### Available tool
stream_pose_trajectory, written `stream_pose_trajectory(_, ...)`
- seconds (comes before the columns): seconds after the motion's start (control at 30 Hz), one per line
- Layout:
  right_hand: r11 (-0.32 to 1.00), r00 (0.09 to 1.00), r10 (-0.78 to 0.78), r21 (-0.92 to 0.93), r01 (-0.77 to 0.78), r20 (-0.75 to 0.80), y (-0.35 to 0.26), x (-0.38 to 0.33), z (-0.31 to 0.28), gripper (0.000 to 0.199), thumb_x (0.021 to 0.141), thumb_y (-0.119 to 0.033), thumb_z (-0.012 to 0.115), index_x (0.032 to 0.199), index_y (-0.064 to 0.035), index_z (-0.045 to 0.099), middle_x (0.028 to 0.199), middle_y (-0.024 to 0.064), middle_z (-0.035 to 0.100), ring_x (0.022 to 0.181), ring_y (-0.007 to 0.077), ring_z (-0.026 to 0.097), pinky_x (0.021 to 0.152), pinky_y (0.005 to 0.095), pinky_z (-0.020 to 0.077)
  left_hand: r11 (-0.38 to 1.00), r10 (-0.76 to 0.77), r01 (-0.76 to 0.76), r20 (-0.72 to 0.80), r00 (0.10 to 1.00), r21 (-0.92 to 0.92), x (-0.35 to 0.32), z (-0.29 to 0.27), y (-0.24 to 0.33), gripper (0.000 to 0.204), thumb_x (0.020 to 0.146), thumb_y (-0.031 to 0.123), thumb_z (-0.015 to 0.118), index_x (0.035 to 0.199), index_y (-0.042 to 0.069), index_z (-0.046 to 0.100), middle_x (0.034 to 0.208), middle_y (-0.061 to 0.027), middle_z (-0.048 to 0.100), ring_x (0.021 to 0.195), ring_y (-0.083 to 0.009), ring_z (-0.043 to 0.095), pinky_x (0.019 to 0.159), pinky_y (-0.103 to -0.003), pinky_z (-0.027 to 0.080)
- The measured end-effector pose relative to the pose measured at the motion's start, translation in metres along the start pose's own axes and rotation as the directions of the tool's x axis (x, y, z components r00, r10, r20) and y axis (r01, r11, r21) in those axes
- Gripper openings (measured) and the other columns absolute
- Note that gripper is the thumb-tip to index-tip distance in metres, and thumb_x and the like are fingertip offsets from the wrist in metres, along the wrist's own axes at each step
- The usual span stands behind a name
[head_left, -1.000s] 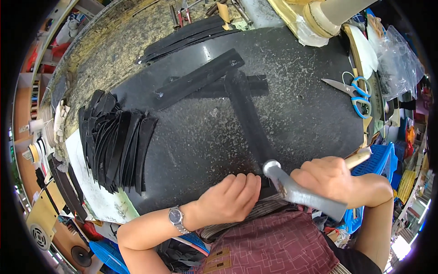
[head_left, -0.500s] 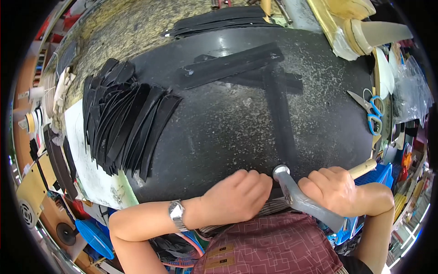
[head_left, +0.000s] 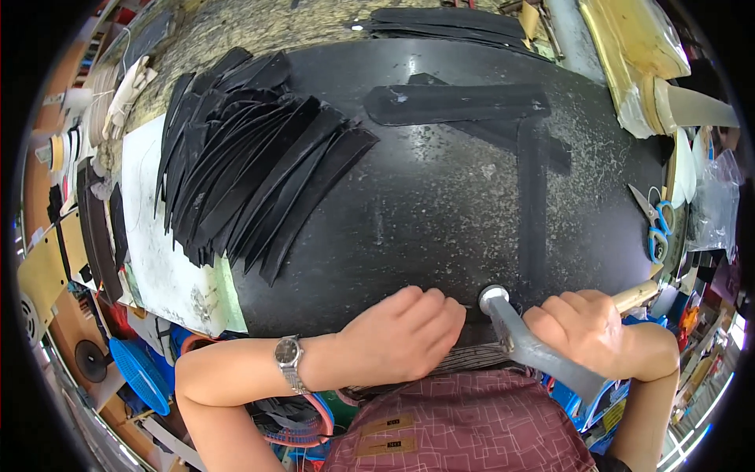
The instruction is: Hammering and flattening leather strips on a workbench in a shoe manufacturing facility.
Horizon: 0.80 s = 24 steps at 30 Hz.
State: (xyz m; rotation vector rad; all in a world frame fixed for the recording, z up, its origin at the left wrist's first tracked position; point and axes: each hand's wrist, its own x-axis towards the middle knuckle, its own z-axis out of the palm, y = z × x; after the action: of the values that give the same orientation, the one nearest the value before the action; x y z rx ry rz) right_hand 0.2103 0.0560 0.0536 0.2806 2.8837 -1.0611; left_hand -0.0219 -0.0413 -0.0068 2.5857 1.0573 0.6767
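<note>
At the tabletop's near edge, our right hand (head_left: pixel 594 330) grips a hammer (head_left: pixel 523 342), head beside a long black strip (head_left: pixel 532 212); our left hand (head_left: pixel 405 334) presses there, fingers curled, perhaps holding the strip's end.

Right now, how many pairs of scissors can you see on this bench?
1: a pair of blue-handled scissors lies at the right edge of the black work surface, beyond the right hand. Clutter there may hide others.

A single head-worn fisheye view looks steeply down, close over the black work surface (head_left: pixel 409 228).
</note>
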Motion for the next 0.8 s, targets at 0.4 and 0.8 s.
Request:
stream_pose_trajectory(0.4,0.996,0.997,-0.070,-0.058,0.073,0.043,-0.009,0.031,-0.004,0.024,0.071,-0.021,0.059,0.088,-0.0053,0.051,0.066,0.0026,0.045,0.055,0.0159,0.054,0.044,0.0287,0.0430,0.982,-0.151,0.146,-0.034,0.988,-0.118,-0.024,-0.010,0.000,0.031,0.071,0.018,0.055,0.089,-0.005,0.063,0.096,-0.0131,0.057,0.089,-0.0242,0.052,0.075,-0.033,0.043)
stream_pose_trajectory(0.8,0.986,0.990,-0.119,-0.105,0.127,0.081,-0.017,0.058,-0.001,0.024,0.070,-0.021,0.059,0.086,-0.0055,0.051,0.064,0.0017,0.044,0.053,0.0143,0.052,0.043,0.0273,0.0416,0.985,-0.170,0.169,-0.048,0.984,-0.015,-0.049,-0.020,0.011,0.033,0.073,0.019,0.054,0.092,-0.007,0.063,0.100,-0.0150,0.058,0.087,-0.0249,0.051,0.072,-0.033,0.042)
